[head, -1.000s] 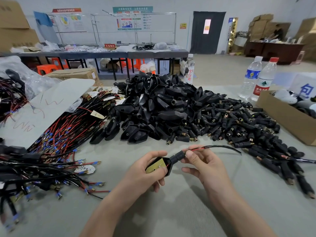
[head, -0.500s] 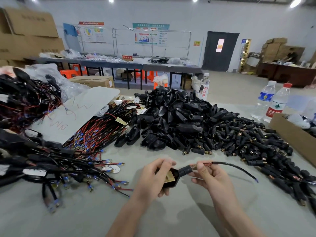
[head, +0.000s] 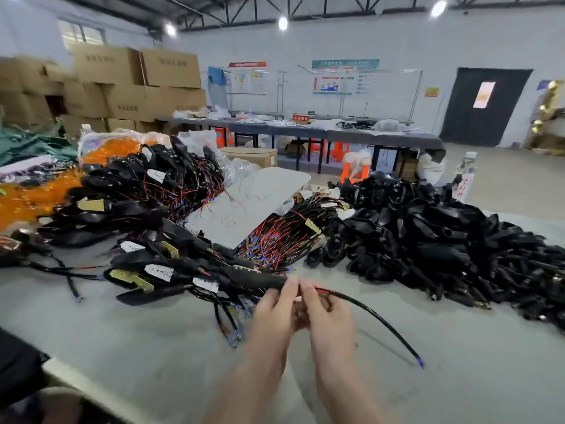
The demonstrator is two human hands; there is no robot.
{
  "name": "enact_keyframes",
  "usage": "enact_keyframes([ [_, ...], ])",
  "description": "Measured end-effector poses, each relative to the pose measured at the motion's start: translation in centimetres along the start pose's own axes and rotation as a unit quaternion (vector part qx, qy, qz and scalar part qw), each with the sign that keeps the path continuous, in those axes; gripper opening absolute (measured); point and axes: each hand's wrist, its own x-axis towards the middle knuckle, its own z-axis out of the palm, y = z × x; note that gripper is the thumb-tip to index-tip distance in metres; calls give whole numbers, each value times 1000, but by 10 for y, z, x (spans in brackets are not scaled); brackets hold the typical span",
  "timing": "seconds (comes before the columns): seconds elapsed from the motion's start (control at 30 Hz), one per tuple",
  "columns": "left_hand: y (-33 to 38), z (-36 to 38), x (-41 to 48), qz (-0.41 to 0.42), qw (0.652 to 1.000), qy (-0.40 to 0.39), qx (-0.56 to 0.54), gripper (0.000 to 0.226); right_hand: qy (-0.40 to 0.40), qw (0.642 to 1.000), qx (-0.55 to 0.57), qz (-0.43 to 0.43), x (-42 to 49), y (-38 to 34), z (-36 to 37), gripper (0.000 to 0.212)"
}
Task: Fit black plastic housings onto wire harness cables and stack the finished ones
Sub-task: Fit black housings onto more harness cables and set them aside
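My left hand (head: 273,313) and my right hand (head: 328,313) are pressed together above the grey table (head: 153,341), both holding one wire harness cable (head: 379,319). The cable's black sleeved tail arcs right and down to a blue tip. Its black housing is mostly hidden behind my left fingers. Just left of my hands lies the stack of finished harnesses (head: 171,270) with black housings and white tags. A big heap of loose black housings (head: 428,231) fills the right side. A bundle of red and black cables (head: 284,237) lies between the two.
A white board (head: 253,200) leans behind the cable bundle. A second mound of finished harnesses (head: 146,188) and orange bags (head: 27,200) sit at the left. A bottle (head: 464,175) stands behind the housing heap. Cardboard boxes and long tables stand further back.
The view swung left and up, bringing the finished stack into sight. My hands carried the cable left toward that stack and closed together; the housing's brass plate no longer shows.
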Motion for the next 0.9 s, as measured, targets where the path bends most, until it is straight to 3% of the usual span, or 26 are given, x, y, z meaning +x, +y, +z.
enact_keyframes([
  [0.13,41,-23,30,29,998,43,44,29,-70,997,11,31,2,-3,29,14],
  [0.23,86,-33,70,55,994,72,52,23,-129,989,-54,50,5,-8,33,26],
  [0.3,118,-40,99,64,988,132,52,17,-141,985,-69,66,7,-11,27,31],
  [0.43,135,-56,132,36,950,252,182,41,-133,986,-28,99,11,-20,-6,26],
  [0.53,104,-40,124,74,928,212,298,55,-108,988,-13,109,18,-24,-35,25],
  [0.63,59,-16,113,107,896,135,409,50,-77,990,-21,119,25,-25,-66,26],
  [0.8,15,10,127,165,818,47,548,35,-17,994,-22,109,38,-33,-134,24],
  [0.9,4,20,150,197,741,42,641,34,39,994,-33,91,55,-41,-179,21],
])
